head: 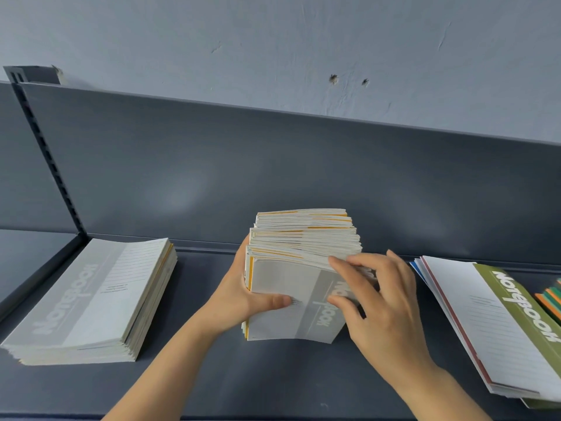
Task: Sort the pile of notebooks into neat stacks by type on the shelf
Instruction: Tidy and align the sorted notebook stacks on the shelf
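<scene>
A thick bundle of grey and yellow notebooks (299, 268) stands tilted on the dark shelf (212, 375) in the middle. My left hand (243, 293) grips its left side, thumb lying across the front grey cover. My right hand (376, 296) has its fingers curled over the top right edge of the front notebooks, leafing them. A flat stack of grey notebooks (91, 302) lies at the left. At the right lies a stack topped by a green notebook (498, 326).
The shelf's dark back panel (273, 165) rises right behind the bundle. A slotted upright (45, 153) stands at the back left. Coloured notebook edges (551, 300) show at the far right edge. Bare shelf lies between the stacks and along the front.
</scene>
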The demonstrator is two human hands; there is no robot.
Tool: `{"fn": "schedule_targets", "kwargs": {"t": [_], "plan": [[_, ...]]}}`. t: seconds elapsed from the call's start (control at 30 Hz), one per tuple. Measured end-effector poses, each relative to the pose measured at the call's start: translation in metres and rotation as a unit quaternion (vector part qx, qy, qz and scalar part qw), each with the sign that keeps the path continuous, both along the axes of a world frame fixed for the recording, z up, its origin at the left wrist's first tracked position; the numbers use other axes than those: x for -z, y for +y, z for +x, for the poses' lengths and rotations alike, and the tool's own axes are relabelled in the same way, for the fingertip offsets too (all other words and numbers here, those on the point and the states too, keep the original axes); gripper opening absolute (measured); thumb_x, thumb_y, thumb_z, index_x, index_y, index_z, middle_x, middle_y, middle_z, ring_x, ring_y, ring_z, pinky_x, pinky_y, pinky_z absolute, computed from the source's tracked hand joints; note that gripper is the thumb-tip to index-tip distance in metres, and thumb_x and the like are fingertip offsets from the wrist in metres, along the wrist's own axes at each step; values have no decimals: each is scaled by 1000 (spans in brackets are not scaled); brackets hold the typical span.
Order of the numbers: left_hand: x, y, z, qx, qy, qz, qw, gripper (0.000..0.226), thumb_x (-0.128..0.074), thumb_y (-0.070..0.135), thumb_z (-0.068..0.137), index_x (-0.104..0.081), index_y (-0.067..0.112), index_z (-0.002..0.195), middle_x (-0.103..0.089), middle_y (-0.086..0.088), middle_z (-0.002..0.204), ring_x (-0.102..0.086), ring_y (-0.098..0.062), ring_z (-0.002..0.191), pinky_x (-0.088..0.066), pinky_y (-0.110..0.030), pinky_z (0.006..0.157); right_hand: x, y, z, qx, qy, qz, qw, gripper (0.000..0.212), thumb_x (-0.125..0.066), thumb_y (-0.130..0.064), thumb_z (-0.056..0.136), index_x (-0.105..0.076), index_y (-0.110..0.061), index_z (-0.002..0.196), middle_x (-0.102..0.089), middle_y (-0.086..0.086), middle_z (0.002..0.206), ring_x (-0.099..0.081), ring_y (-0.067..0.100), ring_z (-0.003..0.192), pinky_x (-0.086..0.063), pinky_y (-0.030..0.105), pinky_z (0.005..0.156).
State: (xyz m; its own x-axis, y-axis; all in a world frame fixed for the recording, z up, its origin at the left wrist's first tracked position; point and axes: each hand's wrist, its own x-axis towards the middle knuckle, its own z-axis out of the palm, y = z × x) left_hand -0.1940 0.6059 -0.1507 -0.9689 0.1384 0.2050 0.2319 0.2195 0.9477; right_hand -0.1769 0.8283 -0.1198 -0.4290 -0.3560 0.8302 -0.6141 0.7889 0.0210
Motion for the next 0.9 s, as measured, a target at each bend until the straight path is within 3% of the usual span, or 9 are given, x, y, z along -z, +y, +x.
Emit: {"fn": "schedule_targets", "kwargs": {"t": [0.1,0.2,0.3,0.37,0.43,0.6,0.73,0.83,0.9], "plan": [[0,1,-2,-3,-3,11,1000,102,-86,39,54,-35,25,141,-55,14,134,-53,-6,124,-46,-31,104,6,0,2,-5,-14,-56,998,80,-90,-8,55,-48,-19,122,-43,-1,113,-44,18,103,-35,40,104],[0,2,-2,-6,-3,22,1000,101,-85,39,52,-35,28,140,-55,18,132,-52,-2,123,-46,-20,98,7,1,3,-23,-175,-225,958,99,-92,-11,52,-37,-32,132,-34,-13,125,-37,1,121,-35,15,102],[3,2,-2,-4,-10,32,999,99,-86,36,52,-37,28,138,-57,18,130,-54,-1,121,-48,-16,94,14,1,0,-47,-305,-296,904,110,-91,-17,56,-26,-41,141,-32,-19,139,-36,2,131,-33,28,109],[5,2,-3,-4,-12,39,999,96,-87,35,53,-41,26,137,-59,14,130,-56,-4,120,-48,-22,95,14,-4,-6,-98,-432,-349,826,121,-89,-25,50,-18,-38,147,-42,-19,141,-43,3,129,-37,35,109],[5,2,-3,-8,-7,40,999,89,-87,35,54,-46,25,133,-62,10,127,-59,-7,117,-49,-26,95,16,-10,-16,-161,-499,-379,763,122,-85,-23,44,-22,-30,148,-57,-12,131,-55,6,119,-44,41,104],[3,2,-3,-10,-4,41,999,85,-86,32,56,-49,23,131,-63,9,126,-60,-9,117,-50,-24,92,6,-9,-38,-265,-536,-389,701,122,-84,-8,46,-21,-34,148,-57,-9,133,-56,10,120,-53,27,88],[7,-5,-2,29,0,14,999,97,-87,11,63,-33,27,141,-54,13,135,-51,-8,126,-47,-24,99,-4,-5,-53,-280,-553,-384,684,91,-85,-15,45,-50,-18,129,-69,2,115,-64,21,108,-54,25,76],[20,-5,3,52,8,-15,999,108,-86,3,64,-21,35,143,-41,20,140,-40,-4,133,-42,-26,107,-5,-7,-59,-282,-552,-414,667,93,-93,-26,35,-57,-14,120,-72,4,108,-68,20,101,-55,24,73],[34,2,5,42,28,-25,998,103,-84,-1,66,-20,34,140,-36,31,136,-36,2,133,-40,-15,102,-1,-9,-58,-282,-561,-432,647,92,-95,-37,30,-62,-16,113,-73,3,103,-69,17,95,-55,23,70]]}}
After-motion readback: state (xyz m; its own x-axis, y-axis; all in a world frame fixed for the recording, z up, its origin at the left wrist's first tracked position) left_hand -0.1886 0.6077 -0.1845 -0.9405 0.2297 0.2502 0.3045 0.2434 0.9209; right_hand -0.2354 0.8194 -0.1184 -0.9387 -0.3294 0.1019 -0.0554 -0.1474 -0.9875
